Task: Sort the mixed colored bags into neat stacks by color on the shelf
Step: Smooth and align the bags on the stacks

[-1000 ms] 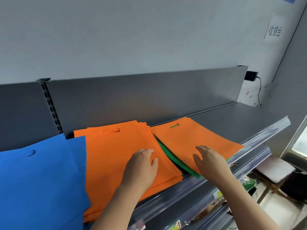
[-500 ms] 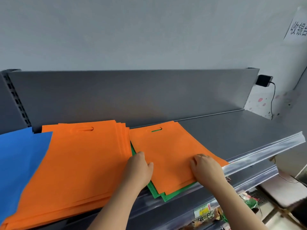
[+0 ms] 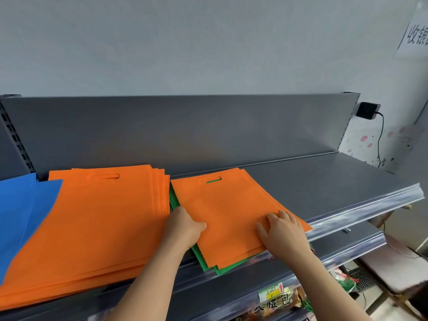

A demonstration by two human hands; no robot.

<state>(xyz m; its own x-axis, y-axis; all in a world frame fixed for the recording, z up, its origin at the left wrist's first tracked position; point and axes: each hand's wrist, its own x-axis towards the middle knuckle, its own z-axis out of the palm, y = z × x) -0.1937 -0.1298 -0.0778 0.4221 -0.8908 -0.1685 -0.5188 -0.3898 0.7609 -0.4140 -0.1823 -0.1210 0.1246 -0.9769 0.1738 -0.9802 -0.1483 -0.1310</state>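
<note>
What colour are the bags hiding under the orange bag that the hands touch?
Green: green bags peek out under the orange bag, head view.

The green bags (image 3: pixel 220 270) lie under the orange bags (image 3: pixel 231 216); only their left and front edges are visible. The left hand (image 3: pixel 185 225) fingers are hidden at that pile's edge. Frame edges crop the blue bags (image 3: pixel 20 216) and the wall sign (image 3: pixel 414 35).

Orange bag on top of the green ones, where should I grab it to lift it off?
I'd take the orange bag by its near edge, coming from the front. It lies flat, so nothing offers a grip from above, but that edge juts past the shelf lip with the green bags, letting a thumb go on top and fingers beneath.
</note>
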